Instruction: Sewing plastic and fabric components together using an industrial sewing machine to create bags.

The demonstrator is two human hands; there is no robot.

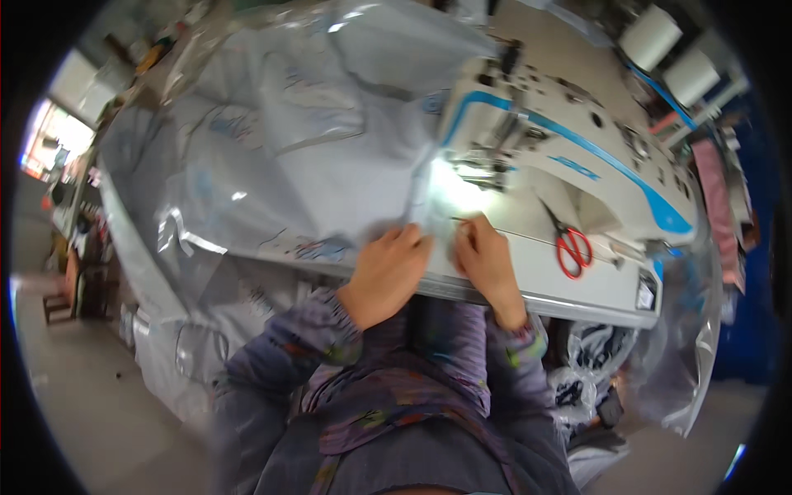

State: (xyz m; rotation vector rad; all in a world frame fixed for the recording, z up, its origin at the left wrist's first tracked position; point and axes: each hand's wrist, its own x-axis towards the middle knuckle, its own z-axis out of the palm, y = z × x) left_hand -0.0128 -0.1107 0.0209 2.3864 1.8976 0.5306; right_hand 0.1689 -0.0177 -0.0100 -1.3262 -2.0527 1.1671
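Spotted blue lettering [575, 168] on front of white sewing machine [569, 107]; too blurred to read. Saw label-like patch [646, 293] below machine's right end, illegible.

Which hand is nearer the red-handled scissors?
The right hand: it sits between the scissors and the left hand, which is farther off to the left.

Shows white and blue on the sewing machine [569, 107], pale grey with blue printed motifs on the cloth [338, 177]; turns red and dark on the scissors [564, 232], white on the thread cones [650, 39], multicoloured over purple-grey on the sleeves [309, 330].
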